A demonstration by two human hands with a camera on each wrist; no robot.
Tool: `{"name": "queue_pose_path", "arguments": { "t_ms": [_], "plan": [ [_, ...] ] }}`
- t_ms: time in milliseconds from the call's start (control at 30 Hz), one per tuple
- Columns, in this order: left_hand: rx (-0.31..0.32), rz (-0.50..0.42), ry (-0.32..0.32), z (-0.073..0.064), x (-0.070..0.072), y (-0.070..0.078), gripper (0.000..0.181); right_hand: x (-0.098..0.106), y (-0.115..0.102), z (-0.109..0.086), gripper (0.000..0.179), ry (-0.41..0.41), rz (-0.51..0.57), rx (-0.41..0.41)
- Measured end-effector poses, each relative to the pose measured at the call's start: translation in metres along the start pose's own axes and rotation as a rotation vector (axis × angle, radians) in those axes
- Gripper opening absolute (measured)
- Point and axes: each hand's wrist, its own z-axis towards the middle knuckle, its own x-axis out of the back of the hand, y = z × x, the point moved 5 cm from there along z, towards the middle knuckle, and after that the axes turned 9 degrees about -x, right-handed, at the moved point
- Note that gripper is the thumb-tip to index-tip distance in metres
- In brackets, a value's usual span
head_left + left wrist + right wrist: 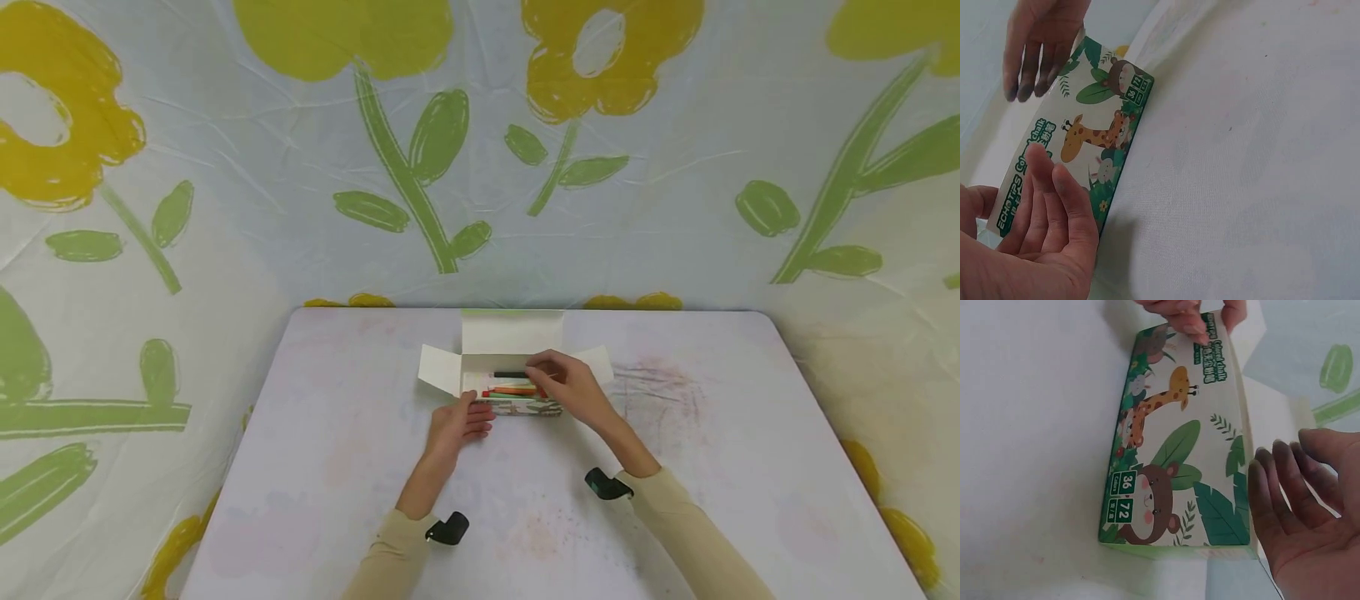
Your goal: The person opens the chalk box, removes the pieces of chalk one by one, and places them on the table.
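An opened colored chalk box (525, 408) with a giraffe and other animals on its front stands on the table, its lid folded back. My left hand (452, 425) holds its left end, fingers against the front panel and thumb over the top edge. Inside lie several chalk sticks (512, 390), among them orange, red and green ones, plus a black stick (510, 375) toward the back. My right hand (572, 388) is over the box's right end with its fingers reaching down at the opening. Its fingertips (1280, 447) are smudged dark, and nothing shows between them in the right wrist view.
White side flaps (440, 369) spread out left and right of the box, and the lid (513, 332) leans toward the back. The pale table (360, 367) carries faint coloured smudges. Behind it hangs a flower-patterned cloth (300, 167). Each wrist wears a black camera (607, 484).
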Motion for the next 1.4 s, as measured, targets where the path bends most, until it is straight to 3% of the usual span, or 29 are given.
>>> {"name": "queue_pose_path", "arguments": {
  "t_ms": [200,567,767,900,1133,1400],
  "plan": [
    [0.010,0.007,0.001,0.000,-0.001,-0.001,0.047,-0.013,0.006,0.015,0.024,-0.055,-0.144,0.045],
    [0.009,0.001,0.010,0.002,-0.002,0.000,0.044,-0.033,0.005,0.039,0.016,-0.313,-0.378,0.096],
    [0.002,0.002,0.011,-0.001,-0.003,0.003,0.044,-0.040,0.002,0.046,0.014,-0.363,-0.494,0.090],
    [0.000,0.004,0.008,-0.002,-0.003,0.004,0.046,-0.045,0.001,0.051,0.009,-0.395,-0.574,0.129],
    [-0.001,0.011,0.013,0.001,-0.004,0.003,0.045,-0.041,0.001,0.052,0.008,-0.388,-0.561,0.155],
    [0.005,0.010,0.007,0.004,-0.002,0.003,0.044,-0.020,-0.001,0.047,0.016,-0.316,-0.357,0.166]
  ]
}}
